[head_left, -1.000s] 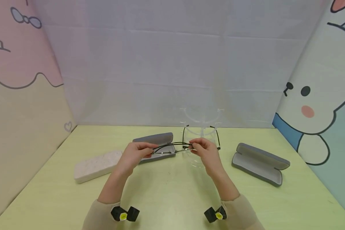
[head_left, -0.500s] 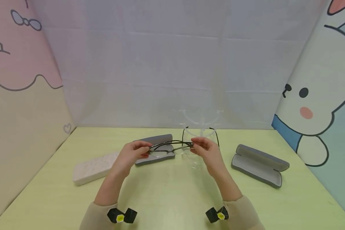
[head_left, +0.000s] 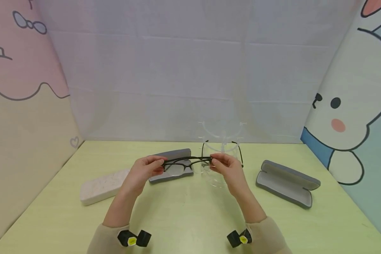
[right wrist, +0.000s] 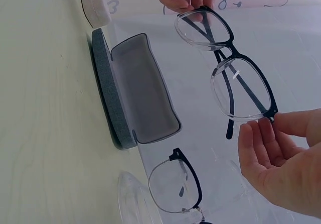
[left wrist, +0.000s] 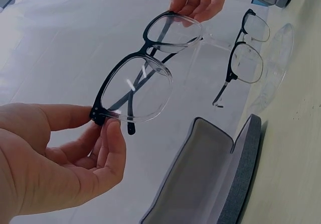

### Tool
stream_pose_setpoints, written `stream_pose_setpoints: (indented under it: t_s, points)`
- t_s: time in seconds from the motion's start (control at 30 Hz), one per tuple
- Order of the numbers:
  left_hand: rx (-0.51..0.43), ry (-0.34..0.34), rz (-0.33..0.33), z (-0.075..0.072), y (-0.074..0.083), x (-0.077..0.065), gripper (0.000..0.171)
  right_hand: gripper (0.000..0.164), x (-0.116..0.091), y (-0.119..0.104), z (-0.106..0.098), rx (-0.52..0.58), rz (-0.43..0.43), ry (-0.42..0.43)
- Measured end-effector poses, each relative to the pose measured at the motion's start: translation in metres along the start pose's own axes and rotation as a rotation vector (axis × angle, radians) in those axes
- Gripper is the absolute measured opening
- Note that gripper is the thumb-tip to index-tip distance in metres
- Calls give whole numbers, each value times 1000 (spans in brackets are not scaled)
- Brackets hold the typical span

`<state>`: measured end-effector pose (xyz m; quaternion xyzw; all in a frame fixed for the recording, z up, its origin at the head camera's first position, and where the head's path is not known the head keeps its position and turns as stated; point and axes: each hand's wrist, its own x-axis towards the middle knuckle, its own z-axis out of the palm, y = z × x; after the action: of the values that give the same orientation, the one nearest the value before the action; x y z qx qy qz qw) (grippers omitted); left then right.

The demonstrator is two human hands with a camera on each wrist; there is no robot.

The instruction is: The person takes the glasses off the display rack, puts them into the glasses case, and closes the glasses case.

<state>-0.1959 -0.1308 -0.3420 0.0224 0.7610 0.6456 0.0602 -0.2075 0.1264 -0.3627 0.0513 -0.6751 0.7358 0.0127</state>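
Observation:
Up over the table, a pair of eyeglasses [head_left: 193, 158] with a black upper frame and clear lower rims spans both hands. My left hand [head_left: 143, 173] pinches one outer corner between thumb and fingers, and my right hand [head_left: 230, 171] pinches the opposite corner. In the left wrist view the temples of these glasses [left wrist: 146, 47] are folded and cross behind the lenses. Behind them lies an open grey glasses case [head_left: 174, 154], partly hidden by the glasses. A second pair of eyeglasses [right wrist: 197, 181], black-browed with thin metal lower rims, sits on a clear display stand [head_left: 223, 146] beyond my right hand.
Another open grey glasses case [head_left: 284, 185] lies at the right of the pale table [head_left: 184, 218]. At the left is a closed whitish speckled case [head_left: 101, 187], partly behind my left forearm. A white sheet rises behind the table, with cartoon-printed walls either side.
The held eyeglasses have tilted so that their front and lenses show more toward the head camera. Both hands keep their pinch, the left having shifted slightly left.

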Motion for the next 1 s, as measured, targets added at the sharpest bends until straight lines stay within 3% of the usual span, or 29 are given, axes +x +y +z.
stream_pose_setpoints:
  t_s: [0.4,0.67,1.0]
  points:
    - [15,-32,-6,-6,-3,1,33,23,3,9,5,9,27,44]
    - [47,-2,2,-16,-7,2,32,22,6,14,15,13,26,42]
    - [22,17,-5,-27,-16,9,32,19,13,16,28,-126,-24,44]
